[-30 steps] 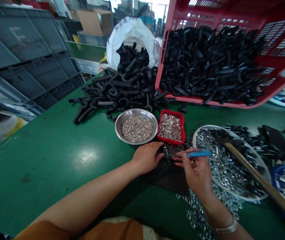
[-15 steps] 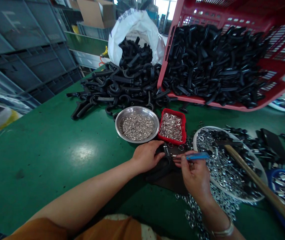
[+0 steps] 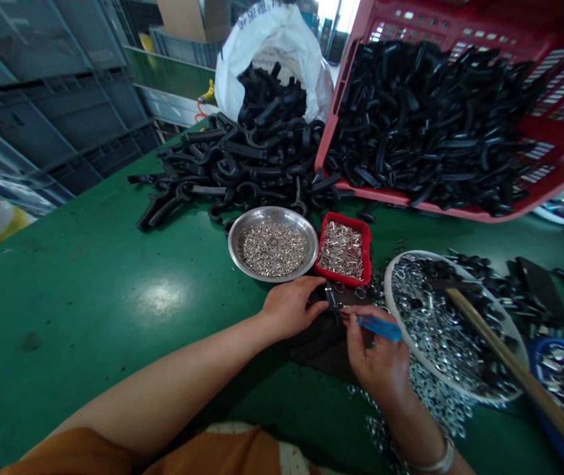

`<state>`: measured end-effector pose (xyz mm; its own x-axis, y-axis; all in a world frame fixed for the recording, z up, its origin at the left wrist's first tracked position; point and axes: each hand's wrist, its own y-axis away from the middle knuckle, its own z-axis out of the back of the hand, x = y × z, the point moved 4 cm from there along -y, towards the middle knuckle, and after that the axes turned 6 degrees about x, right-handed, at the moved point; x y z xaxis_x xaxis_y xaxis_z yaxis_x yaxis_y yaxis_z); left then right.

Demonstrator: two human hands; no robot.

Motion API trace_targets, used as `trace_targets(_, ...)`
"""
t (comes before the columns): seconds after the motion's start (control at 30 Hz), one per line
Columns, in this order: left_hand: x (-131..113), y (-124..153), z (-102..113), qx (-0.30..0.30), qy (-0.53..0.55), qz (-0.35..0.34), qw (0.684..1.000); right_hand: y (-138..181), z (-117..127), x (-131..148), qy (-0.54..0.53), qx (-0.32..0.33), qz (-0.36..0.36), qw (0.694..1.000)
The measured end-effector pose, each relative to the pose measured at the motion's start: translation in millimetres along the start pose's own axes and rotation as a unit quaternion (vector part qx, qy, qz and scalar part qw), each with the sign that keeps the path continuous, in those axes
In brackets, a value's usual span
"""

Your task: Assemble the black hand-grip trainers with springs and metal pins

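Observation:
My left hand (image 3: 294,307) is closed around the end of a black plastic handle part (image 3: 318,338), which lies over a dark mat (image 3: 334,363). A small shiny metal piece (image 3: 330,294) shows at the top of that part, beside my left fingertips. In my right hand (image 3: 380,356) is a blue-handled screwdriver (image 3: 379,327), held in a pinch. Its thin shaft points left to the black part, and its tip is too small to make out. Just beyond my left hand stands a steel bowl (image 3: 232,254) of small metal pieces, next to a red tray (image 3: 369,254) of metal pins.
Black handle parts (image 3: 242,158) are heaped at the back, spilling from a white sack (image 3: 232,72). A red basket (image 3: 328,142) holds more. Rightward are a white basin (image 3: 390,290) of metal rings with a wooden-handled hammer (image 3: 504,356), loose rings (image 3: 440,396) and a blue container (image 3: 539,356).
My right hand has shifted slightly left and down, and the screwdriver handle has swung so its rear end sits lower. My left hand stays on the black part. The view has tilted a little.

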<state>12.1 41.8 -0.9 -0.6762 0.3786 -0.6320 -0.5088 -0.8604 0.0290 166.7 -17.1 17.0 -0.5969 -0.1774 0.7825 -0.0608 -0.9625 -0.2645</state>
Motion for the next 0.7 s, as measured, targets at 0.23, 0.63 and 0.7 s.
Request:
trace_targets(0.23, 0.2, -0.9, -0.1, -0.008, 0.004, 0.000, 1.000, -16.4, 4.2, -21.0, -0.347, 0.016, -0.178, 0.921)
trace_targets(0.63, -0.9, 1.0, -0.5, -0.008, -0.006, 0.002, 1.000, -27.1, 7.4, -4.4, -0.043, 0.089, -0.032, 0.995)
trace_targets(0.7, -0.8, 1.1, -0.8, -0.005, -0.010, 0.005, 1.000, -23.6, 9.3, -5.1, -0.043, 0.063, -0.034, 0.997)
